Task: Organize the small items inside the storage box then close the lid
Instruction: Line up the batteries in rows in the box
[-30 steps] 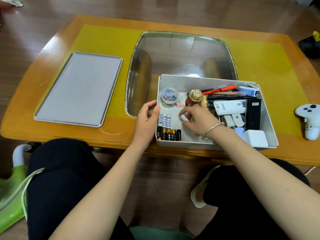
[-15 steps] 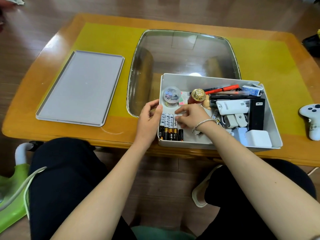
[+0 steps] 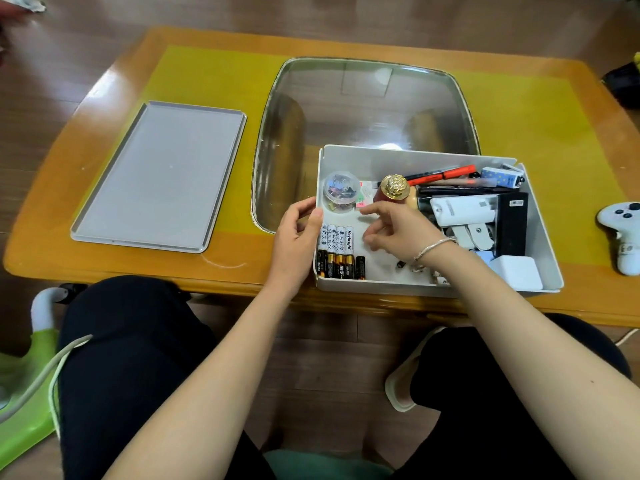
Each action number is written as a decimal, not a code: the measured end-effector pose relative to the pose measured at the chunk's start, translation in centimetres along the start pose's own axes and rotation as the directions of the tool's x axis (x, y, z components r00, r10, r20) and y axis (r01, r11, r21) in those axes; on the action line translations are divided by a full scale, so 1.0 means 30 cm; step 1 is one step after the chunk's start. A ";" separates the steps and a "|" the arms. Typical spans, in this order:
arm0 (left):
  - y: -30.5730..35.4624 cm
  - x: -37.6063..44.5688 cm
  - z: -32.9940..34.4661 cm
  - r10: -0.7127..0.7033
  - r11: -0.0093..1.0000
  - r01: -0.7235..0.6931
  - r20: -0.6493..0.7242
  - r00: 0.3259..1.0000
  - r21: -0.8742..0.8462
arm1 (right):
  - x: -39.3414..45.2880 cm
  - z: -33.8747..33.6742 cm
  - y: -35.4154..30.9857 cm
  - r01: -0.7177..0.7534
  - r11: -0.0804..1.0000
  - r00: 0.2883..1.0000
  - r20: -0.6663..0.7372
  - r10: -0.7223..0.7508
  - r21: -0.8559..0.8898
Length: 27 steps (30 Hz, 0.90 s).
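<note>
The white storage box (image 3: 415, 154) stands open at the table's near edge. My left hand (image 3: 296, 237) grips its left wall, thumb over the rim. White batteries (image 3: 337, 236) and black batteries (image 3: 341, 266) lie in rows in the box's near left corner. Just right of them my right hand (image 3: 401, 230) hovers over the bare box floor, fingers loosely curled, holding nothing. A round clear case (image 3: 340, 190), a gold-capped red bottle (image 3: 394, 188), a red pen (image 3: 443, 174), a black case (image 3: 512, 223) and a white charger (image 3: 517, 277) fill the rest. The grey lid (image 3: 162, 174) lies flat at the left.
The box sits partly over the glass panel (image 3: 363, 109) in the middle of the wooden table (image 3: 104, 271). A white game controller (image 3: 623, 233) lies at the table's right edge. My knees are under the near edge, and a green plastic object (image 3: 20, 410) stands at the lower left.
My right hand set a white battery beside the white row, then lifted away to the right with nothing in it. My left hand stayed on the box wall.
</note>
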<state>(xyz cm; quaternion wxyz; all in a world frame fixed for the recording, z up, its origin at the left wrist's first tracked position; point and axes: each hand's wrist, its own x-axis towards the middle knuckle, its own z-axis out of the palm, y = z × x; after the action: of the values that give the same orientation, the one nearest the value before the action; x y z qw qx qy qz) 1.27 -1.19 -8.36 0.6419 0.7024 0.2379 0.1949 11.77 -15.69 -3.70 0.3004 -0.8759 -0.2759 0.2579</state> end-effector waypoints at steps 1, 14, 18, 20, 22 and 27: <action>-0.001 0.001 -0.001 -0.003 1.000 0.003 0.000 1.000 0.002 | -0.020 -0.020 0.007 0.004 1.000 1.000 -0.010 -0.004 -0.009; 0.003 -0.002 0.000 -0.017 1.000 0.017 -0.003 1.000 0.024 | -0.156 -0.070 0.108 -0.162 0.917 0.980 0.051 0.193 -0.364; 0.006 -0.002 -0.001 -0.020 1.000 0.020 0.006 1.000 0.021 | -0.109 -0.045 0.089 -0.260 0.878 0.954 0.032 0.297 -0.401; 0.006 -0.002 -0.001 -0.021 0.999 0.021 0.006 1.000 0.024 | -0.095 -0.034 0.085 -0.299 0.852 0.941 0.016 0.339 -0.430; 0.007 -0.002 -0.001 -0.024 1.000 0.024 0.004 1.000 0.016 | -0.085 -0.025 0.086 -0.325 0.828 0.931 0.001 0.365 -0.458; 0.009 -0.003 -0.002 -0.020 1.000 0.020 0.007 1.000 0.008 | -0.078 -0.023 0.086 -0.287 0.807 0.940 0.009 0.340 -0.516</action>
<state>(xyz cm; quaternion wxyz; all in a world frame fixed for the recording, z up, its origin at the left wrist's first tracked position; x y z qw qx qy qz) 1.19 -1.21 -8.09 0.6417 0.7034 0.2432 0.1850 11.37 -19.18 -4.29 -0.0019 -0.9429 -0.2004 0.2662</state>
